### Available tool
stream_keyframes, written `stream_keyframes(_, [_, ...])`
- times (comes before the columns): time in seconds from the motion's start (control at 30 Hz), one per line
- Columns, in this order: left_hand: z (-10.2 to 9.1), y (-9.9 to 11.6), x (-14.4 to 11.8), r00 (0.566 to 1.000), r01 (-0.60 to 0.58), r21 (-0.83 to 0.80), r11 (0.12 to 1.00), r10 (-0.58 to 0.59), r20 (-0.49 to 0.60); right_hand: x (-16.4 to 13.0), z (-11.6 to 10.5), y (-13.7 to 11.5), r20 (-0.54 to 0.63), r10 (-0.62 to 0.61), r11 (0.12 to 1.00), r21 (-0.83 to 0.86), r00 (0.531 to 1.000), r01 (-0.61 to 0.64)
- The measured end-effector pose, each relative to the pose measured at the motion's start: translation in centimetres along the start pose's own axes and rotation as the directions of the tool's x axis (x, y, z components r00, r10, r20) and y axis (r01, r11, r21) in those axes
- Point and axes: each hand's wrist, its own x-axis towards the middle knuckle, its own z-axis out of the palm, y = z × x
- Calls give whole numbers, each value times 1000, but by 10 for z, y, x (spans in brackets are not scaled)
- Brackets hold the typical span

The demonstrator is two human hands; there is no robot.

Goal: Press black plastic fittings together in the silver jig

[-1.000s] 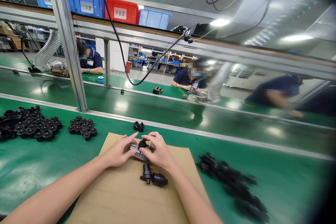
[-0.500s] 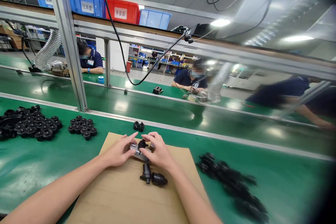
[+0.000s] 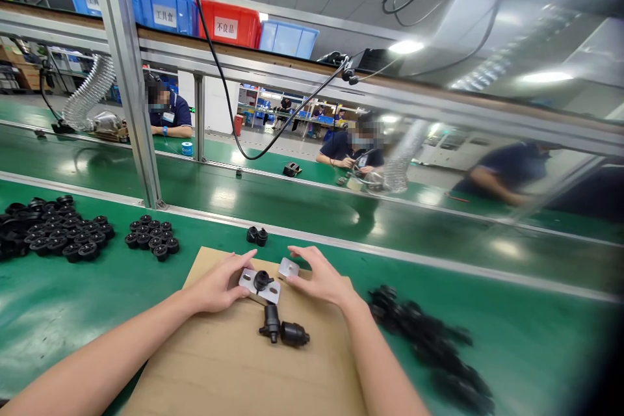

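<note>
A silver metal block [image 3: 269, 292] with slotted holes lies on the brown board, and a black plastic fitting [image 3: 262, 278] stands in its middle. My left hand [image 3: 227, 283] is closed about the block's left end, thumb at the front and fingers behind. Just right of it sits a smaller metal block [image 3: 288, 267]. My right hand [image 3: 319, 279] curves around that piece, fingers apart and thumb at its lower edge, with no firm grip visible. Nearer to me lie two black cylindrical parts, one upright-pointing [image 3: 272, 322] and one on its side [image 3: 294, 334].
Brown cardboard [image 3: 253, 370] covers part of the green bench [image 3: 205, 227]. Round black caps [image 3: 58, 234] lie in groups at left, with a small pair of caps [image 3: 257, 235] behind the board. Blurred black parts [image 3: 419, 331] are heaped at right. A metal post [image 3: 129, 97] rises beyond; co-workers sit across.
My right hand has drawn away from the black fitting to the right, uncovering it and the smaller metal block. My left hand stays at the larger block.
</note>
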Motion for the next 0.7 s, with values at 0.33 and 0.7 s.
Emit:
stream_keyframes(0.33, [5, 2, 1, 997, 38, 36, 999, -36, -66, -4, -2, 3, 120, 37, 999, -42, 992, -32])
stream_keyframes(0.7, [4, -4, 5, 998, 31, -40, 999, -33, -57, -2, -1, 15, 129, 59, 998, -10, 990, -58])
